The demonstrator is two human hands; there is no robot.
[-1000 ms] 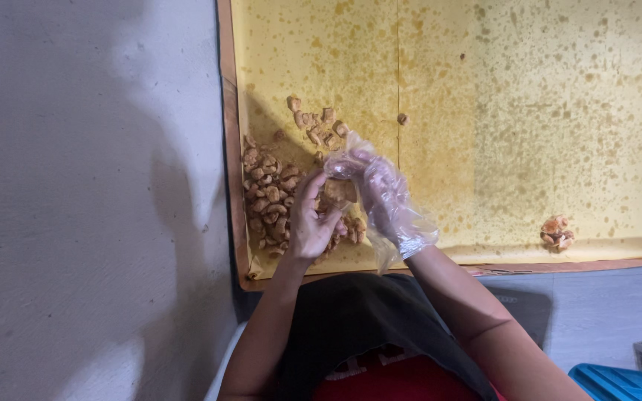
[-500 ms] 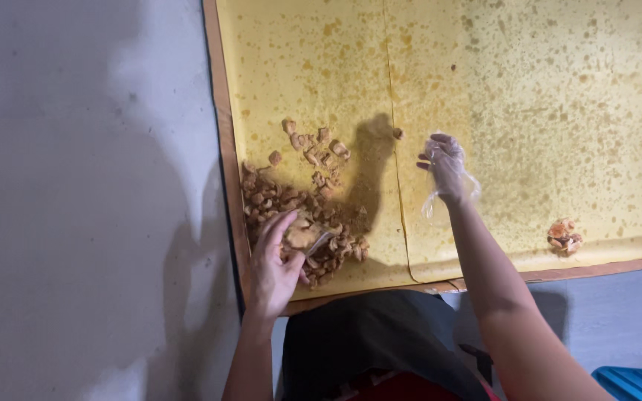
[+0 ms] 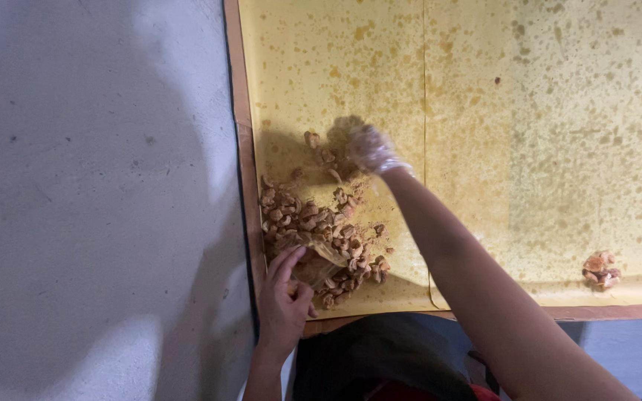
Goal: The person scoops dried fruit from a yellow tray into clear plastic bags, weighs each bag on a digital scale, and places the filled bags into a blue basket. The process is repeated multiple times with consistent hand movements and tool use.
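Now | two nut piles (image 3: 321, 238) | left hand (image 3: 284, 304) pinches bag (image 3: 319, 261) | gloved right hand (image 3: 369, 148) curled, grip unclear

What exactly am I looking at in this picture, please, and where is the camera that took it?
The camera sits on a person's head and looks straight down at their own two hands, so there is no machine here. Below them lies a large tray with a brown rim, lined with yellow, grease-spotted paper, beside a grey surface. On the paper near the tray's left edge is a heap of small brown fried pieces, and a much smaller clump lies far to the right. The right hand, in a thin clear plastic glove, reaches to the far end of the heap. The bare left hand is at the near end, its fingers touching a thin see-through bag or wrapper among the pieces; whether its grip is closed on it is hard to tell.
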